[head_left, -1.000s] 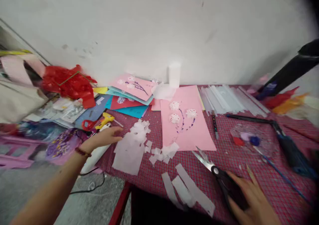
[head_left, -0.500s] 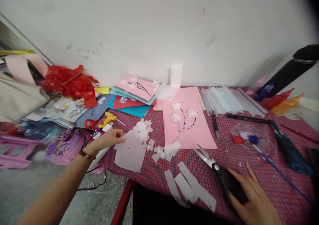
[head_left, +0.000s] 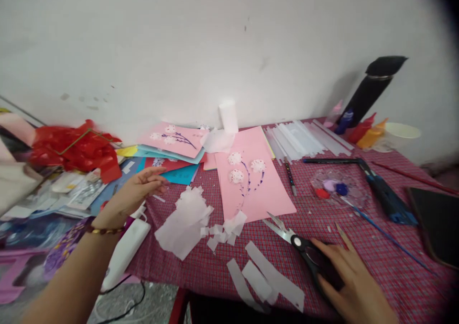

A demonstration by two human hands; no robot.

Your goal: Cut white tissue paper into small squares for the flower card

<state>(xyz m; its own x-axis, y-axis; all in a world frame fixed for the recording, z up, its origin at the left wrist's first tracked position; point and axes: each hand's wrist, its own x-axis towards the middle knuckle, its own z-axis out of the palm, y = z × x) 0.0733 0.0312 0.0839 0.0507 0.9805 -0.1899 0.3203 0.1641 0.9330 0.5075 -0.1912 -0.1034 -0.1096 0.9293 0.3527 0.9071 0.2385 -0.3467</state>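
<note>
My left hand (head_left: 138, 187) hovers open, fingers spread, just left of a pile of white tissue pieces (head_left: 186, 218) on the red checked tablecloth (head_left: 358, 247); it holds nothing. My right hand (head_left: 353, 288) lies at the table's near edge with its fingers on the black handles of a pair of scissors (head_left: 303, 247), whose blades point up-left toward a pink sheet with white flowers (head_left: 251, 180). White paper strips (head_left: 268, 278) lie just left of the scissors.
A white glue gun (head_left: 127, 247) lies at the table's left edge. Coloured cards (head_left: 168, 144), red crumpled plastic (head_left: 75, 149), a clear paint palette (head_left: 335, 190) with a brush, a pen (head_left: 289, 178), white strips (head_left: 304, 139), bottles and a black tablet (head_left: 435, 223) surround the work area.
My left hand let go of the tissue sheet, lifted and opened to the left of the pile. The view swung right. My right hand stayed on the scissors.
</note>
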